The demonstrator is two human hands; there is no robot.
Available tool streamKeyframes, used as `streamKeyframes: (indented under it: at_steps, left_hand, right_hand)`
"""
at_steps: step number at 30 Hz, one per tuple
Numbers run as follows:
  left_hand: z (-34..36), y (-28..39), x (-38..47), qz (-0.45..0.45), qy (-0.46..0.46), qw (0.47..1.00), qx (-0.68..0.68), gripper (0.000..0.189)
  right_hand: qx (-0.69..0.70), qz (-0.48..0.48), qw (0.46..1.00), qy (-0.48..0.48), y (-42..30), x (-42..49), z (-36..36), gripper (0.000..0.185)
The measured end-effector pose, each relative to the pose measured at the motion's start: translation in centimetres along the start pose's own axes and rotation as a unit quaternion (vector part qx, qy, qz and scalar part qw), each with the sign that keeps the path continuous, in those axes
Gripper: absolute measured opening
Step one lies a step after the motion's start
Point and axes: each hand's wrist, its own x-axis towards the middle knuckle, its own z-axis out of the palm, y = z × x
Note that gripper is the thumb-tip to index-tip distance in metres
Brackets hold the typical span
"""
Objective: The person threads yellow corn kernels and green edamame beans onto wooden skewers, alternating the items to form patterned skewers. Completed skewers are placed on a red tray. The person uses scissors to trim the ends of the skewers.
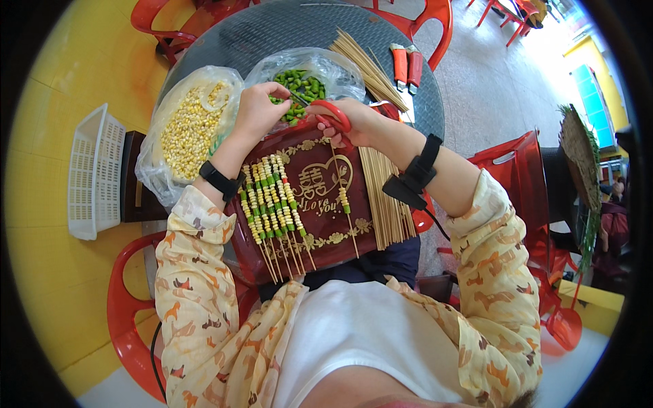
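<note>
My right hand (352,122) is closed around the red handles of a pair of scissors (334,109). The dark blades point left, toward the fingertips of my left hand (260,109). That hand is bent over the cut green pepper pieces (306,84) in a clear plastic bag (326,58); whether it pinches a piece, I cannot tell. Below, a dark red tray (321,224) with gold print carries several skewers of corn kernels and green pieces (270,199) on its left. A partly threaded skewer (344,199) lies alone further right.
A plastic bag of loose corn kernels (191,132) stands at the left. Bare bamboo sticks (385,204) lie along the tray's right side, with another bundle (365,66) behind. Two red-handled tools (407,64) rest on the round table (229,35). A white basket (97,178) stands left.
</note>
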Motion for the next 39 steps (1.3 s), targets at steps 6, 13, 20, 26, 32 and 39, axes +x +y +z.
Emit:
streamKeyframes:
  at_steps: [6,13,20,26,32,39]
  left_hand:
    - [0.2,-0.4,0.2,0.002,-0.004,1.0,-0.003,0.018]
    - [0.1,-0.4,0.3,-0.005,-0.032,0.999,0.027,0.019]
    - [0.0,-0.4,0.3,0.0,-0.035,0.999,0.029,0.018]
    - [-0.2,-0.9,-0.1,0.003,-0.02,0.999,0.032,0.018]
    - [-1.7,-1.1,-1.3,0.009,-0.01,1.0,0.024,0.018]
    - [-2.3,0.7,-2.9,0.03,-0.024,0.999,0.023,0.016]
  right_hand:
    - [-0.026,-0.002,1.0,-0.012,-0.2,0.0,-0.2,0.022]
    - [-0.037,-0.021,0.999,-0.016,0.0,-0.2,-0.2,0.021]
    - [-0.086,-0.035,0.996,-0.001,0.2,-0.1,-0.4,0.02]
    - [-0.25,-0.109,0.96,0.068,-0.1,-0.8,-1.0,0.024]
    - [-0.425,-0.279,0.825,0.248,-1.3,-7.3,-6.3,0.044]
    - [-0.54,-0.254,0.669,0.442,1.6,-14.2,-12.8,0.041]
